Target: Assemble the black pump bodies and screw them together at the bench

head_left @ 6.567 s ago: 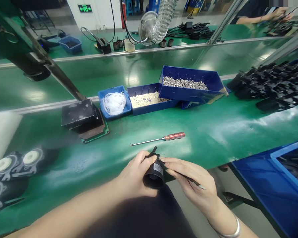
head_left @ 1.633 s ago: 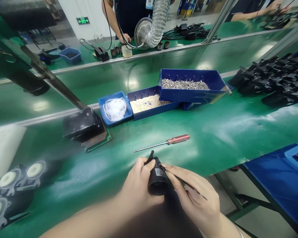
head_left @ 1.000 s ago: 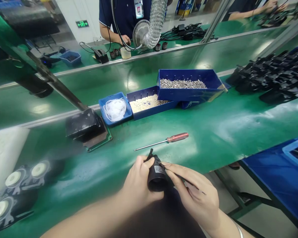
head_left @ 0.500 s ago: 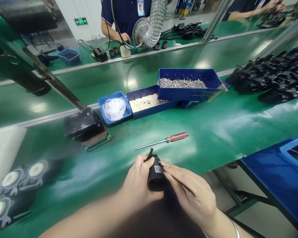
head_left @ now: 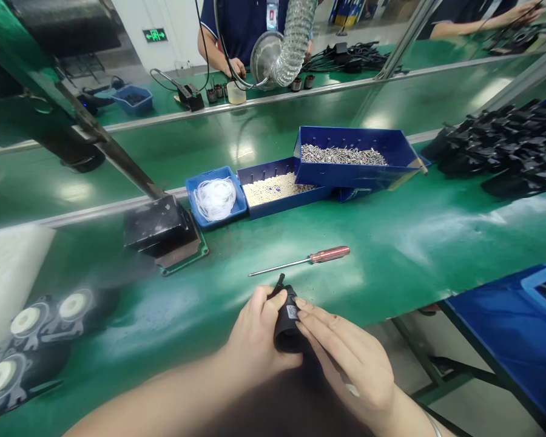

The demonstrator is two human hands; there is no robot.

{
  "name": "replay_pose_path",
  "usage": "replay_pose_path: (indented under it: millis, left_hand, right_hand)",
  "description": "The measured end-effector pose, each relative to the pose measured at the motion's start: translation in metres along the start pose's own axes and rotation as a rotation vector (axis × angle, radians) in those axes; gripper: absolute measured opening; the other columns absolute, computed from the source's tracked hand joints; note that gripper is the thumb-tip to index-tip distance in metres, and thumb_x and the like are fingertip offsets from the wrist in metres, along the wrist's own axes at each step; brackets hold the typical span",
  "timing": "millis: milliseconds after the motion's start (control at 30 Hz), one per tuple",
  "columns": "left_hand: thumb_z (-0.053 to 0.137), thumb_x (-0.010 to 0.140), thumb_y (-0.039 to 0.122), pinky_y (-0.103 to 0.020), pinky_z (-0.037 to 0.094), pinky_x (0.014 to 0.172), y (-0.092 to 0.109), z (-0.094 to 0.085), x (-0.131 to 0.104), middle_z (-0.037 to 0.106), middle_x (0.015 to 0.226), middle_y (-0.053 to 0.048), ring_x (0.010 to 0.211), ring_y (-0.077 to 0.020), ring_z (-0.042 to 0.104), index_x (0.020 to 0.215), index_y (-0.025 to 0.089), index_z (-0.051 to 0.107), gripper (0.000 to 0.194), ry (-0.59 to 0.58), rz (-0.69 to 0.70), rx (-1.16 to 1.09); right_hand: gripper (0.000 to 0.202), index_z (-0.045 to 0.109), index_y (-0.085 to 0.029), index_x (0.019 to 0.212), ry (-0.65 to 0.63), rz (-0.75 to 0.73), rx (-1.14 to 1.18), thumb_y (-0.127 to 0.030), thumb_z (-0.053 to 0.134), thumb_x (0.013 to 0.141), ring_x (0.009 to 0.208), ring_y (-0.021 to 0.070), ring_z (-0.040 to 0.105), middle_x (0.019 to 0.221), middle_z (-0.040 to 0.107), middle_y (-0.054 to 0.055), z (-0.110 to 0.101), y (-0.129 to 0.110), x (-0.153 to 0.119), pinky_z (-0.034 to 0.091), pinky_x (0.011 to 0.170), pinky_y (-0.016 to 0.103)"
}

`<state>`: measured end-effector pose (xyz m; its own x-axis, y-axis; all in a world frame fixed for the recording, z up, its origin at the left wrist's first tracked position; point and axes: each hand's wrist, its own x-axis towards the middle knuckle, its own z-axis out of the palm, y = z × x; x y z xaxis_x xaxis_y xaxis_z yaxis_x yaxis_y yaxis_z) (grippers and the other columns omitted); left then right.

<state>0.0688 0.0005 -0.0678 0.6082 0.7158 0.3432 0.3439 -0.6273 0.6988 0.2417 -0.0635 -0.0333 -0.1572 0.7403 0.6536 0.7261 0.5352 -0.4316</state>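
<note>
A black cylindrical part (head_left: 287, 331) with a small label and a thin stub at its far end is held low in the view. My left hand (head_left: 257, 331) wraps round its left side, thumb on top. Against its right side, near the label, lie the closed fingertips of my right hand (head_left: 352, 352); whether they pinch anything small is hidden. Just beyond the part, a screwdriver (head_left: 330, 254) with a red handle lies on the green table (head_left: 391, 267), its tip pointing left.
A blue tray of white tubing (head_left: 215, 199), a bin of cream pieces (head_left: 273, 189) and a bin of metal screws (head_left: 352, 167) stand beyond. Left are a black metal stand (head_left: 159, 226) and white-ringed parts (head_left: 26, 320). Black parts (head_left: 505, 145) are piled right. A person's hand (head_left: 236, 67) rests opposite.
The camera view has shifted slightly, moving the scene a little to the right. My right hand's fingers lie flatter and closer together along the part. My left hand keeps its hold.
</note>
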Motion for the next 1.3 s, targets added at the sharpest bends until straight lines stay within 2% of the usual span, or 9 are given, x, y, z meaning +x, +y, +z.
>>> replay_pose_path:
  millis: [167, 300, 500, 667, 933, 1100, 1300]
  left_hand:
    - [0.068, 0.06, 0.016, -0.039, 0.056, 0.07, -0.001, 0.001, -0.001, 0.047, 0.11, -0.01, 0.094, -0.0256, 0.057, 0.137, 0.021, 0.031, 0.086, 0.018, 0.01, -0.004]
    - [0.068, 0.059, 0.015, -0.04, 0.056, 0.072, 0.0, 0.001, -0.001, 0.047, 0.11, -0.011, 0.097, -0.0269, 0.057, 0.136, 0.019, 0.032, 0.085, 0.019, 0.013, 0.0]
    - [0.07, 0.061, 0.017, -0.041, 0.056, 0.071, 0.002, -0.001, 0.0, 0.047, 0.111, -0.011, 0.096, -0.0269, 0.057, 0.136, 0.019, 0.031, 0.084, -0.001, 0.001, -0.013]
    - [0.073, 0.064, 0.022, -0.042, 0.057, 0.071, 0.002, -0.001, -0.001, 0.047, 0.109, -0.011, 0.095, -0.0268, 0.057, 0.137, 0.019, 0.029, 0.085, -0.02, 0.012, -0.018]
    - [0.072, 0.066, 0.027, -0.041, 0.057, 0.07, 0.002, 0.001, -0.002, 0.047, 0.11, -0.011, 0.094, -0.0265, 0.058, 0.138, 0.02, 0.029, 0.084, -0.015, -0.007, -0.005]
    - [0.07, 0.066, 0.023, -0.04, 0.057, 0.07, 0.002, 0.002, -0.002, 0.047, 0.109, -0.011, 0.094, -0.0257, 0.058, 0.138, 0.019, 0.029, 0.083, 0.002, 0.003, -0.011]
    - [0.07, 0.067, 0.024, -0.04, 0.057, 0.069, 0.002, 0.002, -0.002, 0.047, 0.109, -0.012, 0.096, -0.0268, 0.058, 0.137, 0.018, 0.03, 0.08, -0.001, 0.013, 0.01]
  right_hand:
    - [0.045, 0.063, -0.014, 0.125, 0.032, 0.028, 0.077, 0.005, 0.059, 0.084, 0.105, 0.026, 0.071, 0.113, 0.073, 0.014, -0.002, 0.002, 0.001, 0.065, 0.081, 0.035]
    - [0.045, 0.063, -0.012, 0.124, 0.057, 0.037, 0.05, 0.006, 0.059, 0.083, 0.105, 0.0257, 0.071, 0.11, 0.074, 0.016, -0.001, 0.0, 0.003, 0.065, 0.082, 0.036]
    - [0.04, 0.059, -0.002, 0.127, -0.073, -0.037, -0.102, -0.003, 0.059, 0.087, 0.118, 0.0301, 0.064, 0.119, 0.068, 0.023, -0.003, -0.005, -0.004, 0.062, 0.091, 0.04]
    - [0.038, 0.06, -0.001, 0.126, -0.128, -0.008, -0.145, -0.001, 0.053, 0.089, 0.116, 0.0272, 0.064, 0.118, 0.069, 0.021, -0.008, -0.01, 0.0, 0.06, 0.093, 0.038]
    - [0.034, 0.063, 0.0, 0.12, -0.085, 0.0, -0.058, 0.002, 0.053, 0.088, 0.117, 0.0268, 0.064, 0.116, 0.07, 0.022, -0.01, -0.009, 0.001, 0.059, 0.092, 0.036]
    - [0.033, 0.064, -0.001, 0.117, -0.05, 0.031, -0.063, 0.006, 0.055, 0.085, 0.113, 0.0244, 0.066, 0.111, 0.072, 0.02, -0.007, -0.012, 0.004, 0.06, 0.089, 0.035]
    - [0.038, 0.06, 0.004, 0.125, -0.084, -0.067, -0.106, 0.002, 0.051, 0.088, 0.124, 0.0305, 0.059, 0.123, 0.066, 0.025, -0.003, -0.009, -0.005, 0.059, 0.092, 0.042]
